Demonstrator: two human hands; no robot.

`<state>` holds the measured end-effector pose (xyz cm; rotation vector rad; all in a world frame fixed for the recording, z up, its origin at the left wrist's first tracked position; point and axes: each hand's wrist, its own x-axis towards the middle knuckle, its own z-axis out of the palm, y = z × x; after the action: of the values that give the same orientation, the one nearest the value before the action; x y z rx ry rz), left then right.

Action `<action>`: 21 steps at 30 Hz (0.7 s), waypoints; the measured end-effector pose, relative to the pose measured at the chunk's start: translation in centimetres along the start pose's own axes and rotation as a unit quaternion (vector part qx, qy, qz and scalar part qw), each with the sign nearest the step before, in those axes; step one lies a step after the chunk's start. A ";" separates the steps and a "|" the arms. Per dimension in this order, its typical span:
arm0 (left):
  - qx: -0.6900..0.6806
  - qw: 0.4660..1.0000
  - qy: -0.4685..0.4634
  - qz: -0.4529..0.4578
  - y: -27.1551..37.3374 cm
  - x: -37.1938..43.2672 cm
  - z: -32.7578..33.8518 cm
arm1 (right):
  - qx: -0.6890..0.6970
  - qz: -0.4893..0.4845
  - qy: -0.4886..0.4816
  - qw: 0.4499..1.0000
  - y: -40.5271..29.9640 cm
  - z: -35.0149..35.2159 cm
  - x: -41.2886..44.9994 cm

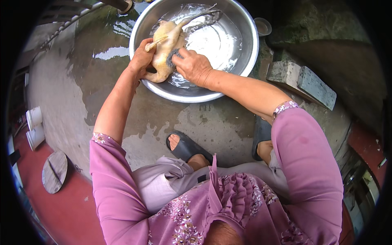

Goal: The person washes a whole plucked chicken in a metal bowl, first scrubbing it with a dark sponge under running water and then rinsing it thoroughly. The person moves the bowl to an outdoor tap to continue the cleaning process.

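A plucked whole bird (167,59), pale yellow with its dark legs stretched to the upper right, lies in a large round metal basin (196,98) with shallow water. My left hand (143,58) grips the bird at its left side, near a wing and the basin's rim. Between the fingers of my right hand (193,67) is a grey scrubbing pad (172,58), pressed against the bird's body. The bird's neck bends near the lower left rim, partly behind my left hand.
Wet concrete floor surrounds the basin. A small clear bowl (262,27) stands right of it, near pale stone blocks (301,81). White buckets (34,127) and a round wooden lid (55,171) are at the left. My sandalled feet are below the basin.
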<state>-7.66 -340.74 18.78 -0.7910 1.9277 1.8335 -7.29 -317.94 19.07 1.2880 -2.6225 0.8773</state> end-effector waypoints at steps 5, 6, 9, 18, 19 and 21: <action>-0.005 1.000 0.012 -0.016 0.8 -1.0 0.2 | -0.001 -0.089 -0.019 0.996 2.6 -0.4 -0.9; -0.010 1.000 0.011 -0.015 0.8 -0.9 0.3 | -0.010 0.019 -0.003 1.000 3.2 -0.6 -0.4; 0.018 1.000 0.012 -0.011 0.7 -0.7 0.4 | 0.024 0.315 0.054 0.947 6.2 0.3 2.1; 0.015 1.000 0.016 -0.014 0.1 -0.3 -0.1 | -0.008 0.092 -0.014 0.996 5.2 1.4 1.7; 0.024 0.999 0.018 -0.013 0.1 -0.3 -0.1 | -0.014 0.026 -0.034 0.999 6.0 0.2 0.7; 0.041 0.999 0.021 -0.013 0.3 -0.2 0.2 | -0.036 -0.047 -0.064 0.996 7.4 -1.3 -0.3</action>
<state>-7.74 -340.55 19.15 -0.8284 1.9953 1.7248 -12.88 -313.49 16.72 1.4828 -2.6349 0.7029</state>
